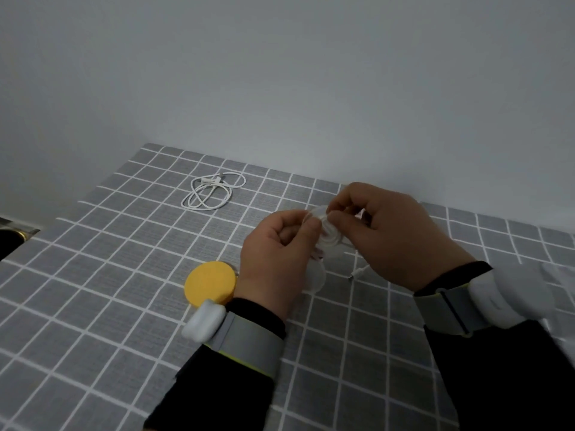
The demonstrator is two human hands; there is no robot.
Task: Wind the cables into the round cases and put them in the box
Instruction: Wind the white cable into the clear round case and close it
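left hand: the left hand [273,256] is held up over the worktop [93,306], near the middle. its fingers [311,227] are curled and pinch the left edge of the clear round case [326,233].
right hand: the right hand [395,234] is just beside the left one, on the other side of the case. its fingers [339,217] are curled too and pinch the top edge of the same case.
clear round case: it is up in the air between both hands, tipped on its side, not touching the worktop. round rings show on its face.
thin white cable: the thin white cable [357,273] hangs down from the case under the right hand, and its plug end lies on the worktop.
under the left hand: a clear round piece [314,276] shows by the palm. it may be another part of the case, but it is too blurry to tell.
yellow round case: the yellow round case [210,286] lies flat on the worktop, just beside the left wrist.
looped white cable: the looped white cable [211,194] lies in loose rings on the worktop, well apart from the hands, near the wall [280,73].
cloth: a grey cloth [357,353] with white squares covers the worktop.
wrists: each wrist has a grey band [245,340] over a black sleeve, with a small white box [203,321] on it.
left edge: a dark thing [12,241] with a shiny rim sits past the worktop's left side.
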